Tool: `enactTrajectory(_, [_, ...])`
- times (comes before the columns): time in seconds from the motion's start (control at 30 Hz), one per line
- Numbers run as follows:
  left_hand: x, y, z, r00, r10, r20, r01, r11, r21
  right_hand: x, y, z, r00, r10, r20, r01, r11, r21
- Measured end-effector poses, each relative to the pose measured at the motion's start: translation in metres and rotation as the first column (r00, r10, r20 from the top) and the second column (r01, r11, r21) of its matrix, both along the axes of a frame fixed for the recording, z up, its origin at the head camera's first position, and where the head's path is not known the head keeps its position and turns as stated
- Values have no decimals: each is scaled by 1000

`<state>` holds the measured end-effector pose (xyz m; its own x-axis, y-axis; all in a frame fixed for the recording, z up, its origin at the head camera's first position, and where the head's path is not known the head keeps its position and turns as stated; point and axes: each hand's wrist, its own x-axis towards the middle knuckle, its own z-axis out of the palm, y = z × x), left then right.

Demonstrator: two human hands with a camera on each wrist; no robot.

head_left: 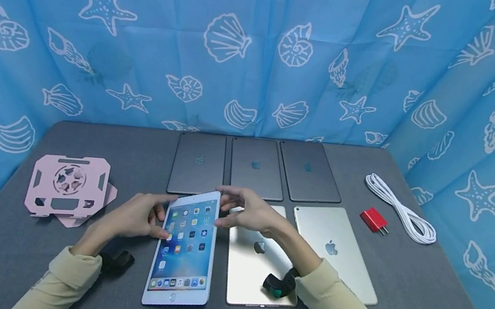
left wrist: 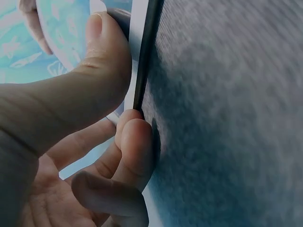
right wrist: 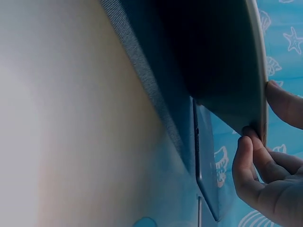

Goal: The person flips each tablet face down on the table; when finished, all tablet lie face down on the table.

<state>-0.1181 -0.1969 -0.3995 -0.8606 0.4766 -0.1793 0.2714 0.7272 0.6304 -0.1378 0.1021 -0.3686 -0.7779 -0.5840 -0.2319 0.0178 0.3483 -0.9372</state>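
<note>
A tablet (head_left: 187,246) with a white frame and a lit screen of app icons is held between both hands. At its left edge my left hand (head_left: 139,216) pinches it; in the left wrist view the thumb (left wrist: 111,56) lies on the screen side and fingertips touch the edge from behind. My right hand (head_left: 253,210) grips the upper right edge, with thumb and fingers on opposite faces in the right wrist view. There the tablet's dark back (right wrist: 222,61) stands raised and tilted off the cloth. A gold tablet (head_left: 242,259) lies face down under the right forearm.
Three dark grey tablets (head_left: 198,163) lie in a row at the back. Right of the gold one lies a silver tablet (head_left: 342,257). Farther right are a red plug charger (head_left: 373,220) and a coiled white cable (head_left: 401,210). A pink folding stand (head_left: 47,174) sits at left.
</note>
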Motion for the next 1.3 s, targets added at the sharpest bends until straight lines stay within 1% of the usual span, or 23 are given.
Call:
enactTrajectory(0.37, [-2, 12, -1, 999, -41, -12, 41, 999, 31, 6, 4, 8, 1000, -17, 3, 17, 998, -65])
enactTrajectory(0.6, [-3, 21, -4, 997, -75, -26, 76, 995, 57, 10, 7, 16, 1000, -14, -26, 12, 997, -71])
enactTrajectory(0.8, [-4, 30, -5, 998, -66, -21, 67, 996, 54, 11, 12, 19, 998, -42, -45, 39, 997, -63])
enactTrajectory(0.93, [-6, 36, -7, 998, -58, -20, 59, 997, 52, 10, 16, 20, 998, -40, -48, 37, 997, -65])
enactTrajectory(1.0, [-7, 39, -7, 998, -65, -25, 67, 996, 54, 10, 18, 20, 998, -36, -48, 33, 997, -67])
enactTrajectory(1.3, [-9, 56, -6, 998, -56, -17, 57, 997, 50, 10, 23, 25, 998, -40, -58, 36, 998, -59])
